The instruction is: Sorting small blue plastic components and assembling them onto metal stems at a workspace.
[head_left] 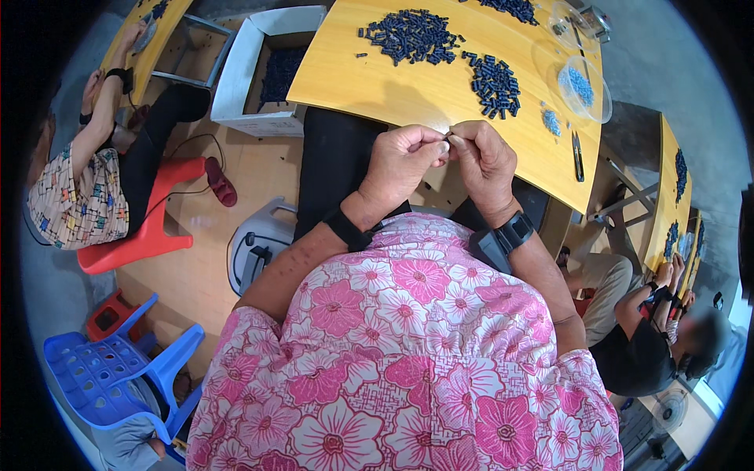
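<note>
- Basically, the small dark piece (448,138) is clock centre, pinched by the near edge of the yellow wood-look bench (338,82); mostly hidden, exact shape can't tell.
- Fingers of left hand (402,163) and right hand (484,161): narrow, thumb and forefinger tips meeting on it. Can't tell which side carries it.
- Handling, my guess: near weightless, stiff, if it matches the pile of short black cylinders (494,86) at 1 o'clock or the bigger heap of black cylinders (412,37) between 11 and 12.
- Sides probably slick, prone to rolling. Grip mid-barrel with fingertips, ends clear.
- Loose pale blue bits (551,122), just short of 3; more in the clear round plastic tub (600,100) at 2. Tinier, likely easily flicked away: light pinch only.
- Slim black tool (578,159) at 3; take it by the shank.
</note>
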`<state>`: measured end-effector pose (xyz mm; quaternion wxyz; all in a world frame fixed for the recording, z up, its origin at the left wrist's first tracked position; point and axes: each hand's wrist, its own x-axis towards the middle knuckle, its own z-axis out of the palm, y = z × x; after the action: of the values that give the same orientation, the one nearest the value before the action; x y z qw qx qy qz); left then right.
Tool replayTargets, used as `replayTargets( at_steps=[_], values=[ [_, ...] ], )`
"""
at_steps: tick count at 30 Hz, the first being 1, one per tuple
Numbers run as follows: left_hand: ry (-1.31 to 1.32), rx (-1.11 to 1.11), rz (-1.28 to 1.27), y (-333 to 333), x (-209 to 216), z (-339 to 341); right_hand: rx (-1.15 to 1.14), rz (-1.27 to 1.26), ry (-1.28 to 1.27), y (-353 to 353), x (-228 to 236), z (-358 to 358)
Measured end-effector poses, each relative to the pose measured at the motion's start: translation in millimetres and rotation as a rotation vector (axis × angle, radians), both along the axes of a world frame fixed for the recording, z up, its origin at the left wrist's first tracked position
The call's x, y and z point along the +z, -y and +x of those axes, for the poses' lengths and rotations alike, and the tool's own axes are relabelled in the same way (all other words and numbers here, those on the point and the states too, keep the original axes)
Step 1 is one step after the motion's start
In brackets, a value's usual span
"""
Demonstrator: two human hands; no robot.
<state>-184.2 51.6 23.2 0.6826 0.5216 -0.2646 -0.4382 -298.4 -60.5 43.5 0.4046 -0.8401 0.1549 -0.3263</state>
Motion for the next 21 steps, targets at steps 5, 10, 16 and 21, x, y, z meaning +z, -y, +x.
replayTargets(
  at_steps=[5,10,16,21],
  values=[
    [-0.03,0.019,0.004,0,0,1,0.011,-0.03,-0.016,0,-1,2],
    [-0.07,0.015,0.01,0,1,1,0.03,-0.089,-0.03,2,0,2],
    [-0.121,-0.047,0.051,2,7,7,0.03,-0.09,-0.046,5,1,-2],
    [-0.177,-0.06,0.104,1,11,10,0.031,0.029,-0.053,8,0,-4]
  ],
)
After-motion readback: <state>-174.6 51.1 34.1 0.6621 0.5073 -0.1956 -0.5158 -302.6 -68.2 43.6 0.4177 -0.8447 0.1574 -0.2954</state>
